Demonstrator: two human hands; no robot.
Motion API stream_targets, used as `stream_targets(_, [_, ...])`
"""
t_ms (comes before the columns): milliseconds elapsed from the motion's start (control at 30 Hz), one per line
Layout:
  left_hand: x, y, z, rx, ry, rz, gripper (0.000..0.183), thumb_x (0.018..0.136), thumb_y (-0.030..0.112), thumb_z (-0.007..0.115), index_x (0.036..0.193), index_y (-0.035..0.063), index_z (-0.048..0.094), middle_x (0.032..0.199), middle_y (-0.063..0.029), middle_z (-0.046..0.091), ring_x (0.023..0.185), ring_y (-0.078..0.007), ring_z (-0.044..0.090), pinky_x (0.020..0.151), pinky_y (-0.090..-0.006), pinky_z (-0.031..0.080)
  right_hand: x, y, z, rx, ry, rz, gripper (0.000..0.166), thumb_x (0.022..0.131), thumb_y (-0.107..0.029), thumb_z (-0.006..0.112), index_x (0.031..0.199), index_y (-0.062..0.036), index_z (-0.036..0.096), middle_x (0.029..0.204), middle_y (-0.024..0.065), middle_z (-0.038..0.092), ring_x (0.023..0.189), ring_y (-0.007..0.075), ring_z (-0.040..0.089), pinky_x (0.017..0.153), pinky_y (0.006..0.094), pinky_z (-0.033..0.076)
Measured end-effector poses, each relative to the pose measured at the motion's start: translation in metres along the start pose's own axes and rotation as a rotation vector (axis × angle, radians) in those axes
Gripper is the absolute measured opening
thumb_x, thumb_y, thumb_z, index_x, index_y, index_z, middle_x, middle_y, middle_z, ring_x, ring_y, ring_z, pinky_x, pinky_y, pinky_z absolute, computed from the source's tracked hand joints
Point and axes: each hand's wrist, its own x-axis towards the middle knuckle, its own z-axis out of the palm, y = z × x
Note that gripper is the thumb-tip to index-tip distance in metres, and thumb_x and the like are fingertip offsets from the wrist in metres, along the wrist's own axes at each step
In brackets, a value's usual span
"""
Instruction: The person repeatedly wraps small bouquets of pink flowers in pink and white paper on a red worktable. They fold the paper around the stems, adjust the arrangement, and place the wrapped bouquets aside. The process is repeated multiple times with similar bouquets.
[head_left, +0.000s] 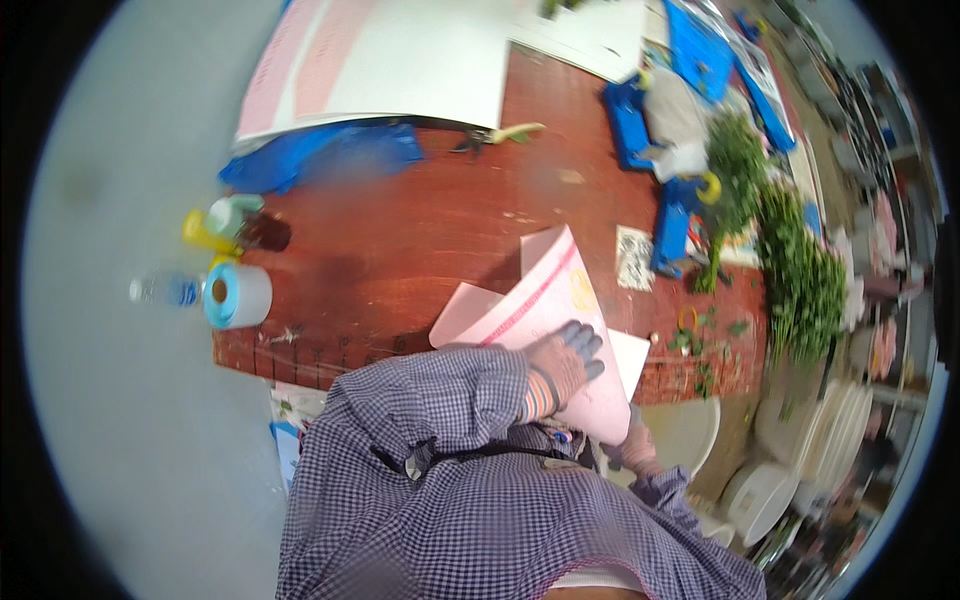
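Observation:
A sheet of pink wrapping paper (525, 330), curled into a cone with a darker stripe and a yellow print, lies at the near edge of the red table. My left hand (566, 360), in a pink glove with grey-coated fingers, rests on top of the cone with its fingers extended. At the narrow lower end of the cone is my right hand (636, 446), gloved the same way. It grips the paper there, its fingers partly hidden. A white sheet corner (628, 358) sticks out from under the cone's right side. Whether anything is inside the cone cannot be seen.
Pruning shears (480, 139) lie beyond on the red tabletop (420, 225), near stacked paper sheets (420, 67). Blue tape dispensers (671, 225) and green-leaved stems (799, 277) are at right. A label roll (244, 296) and a plastic bottle (161, 290) stand left.

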Motion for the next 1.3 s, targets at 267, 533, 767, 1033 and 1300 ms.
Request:
stream_targets(267, [0.025,-0.009,-0.007,0.007,0.022,0.071,0.070,0.062,0.043,0.079,0.117,0.0080,0.053,0.115,-0.0112,0.054,0.110,-0.0273,0.051,0.097,-0.0398,0.036,-0.004,-0.006,-0.035,1.005,0.052,-0.052,0.108,0.057,-0.014,0.089,0.141,0.0039,0.024,0.131,0.0197,0.049,0.118,0.0272,0.050,0.099,0.0398,0.043])
stream_targets(533, [0.029,-0.008,-0.032,0.130,-0.086,-0.027,0.112,0.054,0.051,0.083,0.148,0.0283,0.026,0.120,-0.0106,0.052,0.111,-0.0272,0.050,0.095,-0.0477,0.035,0.010,-0.036,-0.067,0.222,0.133,-0.442,0.077,0.076,-0.018,0.074,0.144,-0.0193,0.037,0.133,0.0169,0.047,0.117,0.0356,0.051,0.092,0.0395,0.048])
stream_targets(767, [0.026,-0.008,-0.012,0.070,0.036,-0.145,0.097,0.058,0.052,0.080,0.142,0.0360,0.035,0.146,-0.0131,0.036,0.136,-0.0327,0.030,0.111,-0.0544,0.015,0.054,-0.015,-0.149,0.651,0.347,-0.507,0.026,0.083,-0.011,0.062,0.110,-0.0093,0.061,0.105,0.0152,0.063,0.088,0.0306,0.063,0.075,0.0353,0.050])
stream_targets(1033, [0.018,-0.003,0.008,0.030,0.152,-0.202,0.092,0.060,0.051,0.079,0.141,0.0391,0.037,0.149,-0.0115,0.031,0.139,-0.0327,0.025,0.112,-0.0541,0.011,0.165,-0.049,-0.287,0.284,0.502,-0.274,0.043,0.085,-0.040,0.061,0.107,-0.0029,0.063,0.100,0.0117,0.066,0.084,0.0241,0.062,0.072,0.0351,0.050])
stream_targets(1300, [0.017,-0.002,0.006,-0.018,0.143,-0.225,0.091,0.059,0.048,0.079,0.140,0.0378,0.039,0.148,-0.0113,0.032,0.139,-0.0329,0.025,0.112,-0.0536,0.011,0.147,-0.030,-0.182,0.664,0.554,0.052,0.046,0.087,-0.040,0.060,0.101,0.0037,0.065,0.086,0.0090,0.066,0.075,0.0159,0.059,0.071,0.0299,0.047])
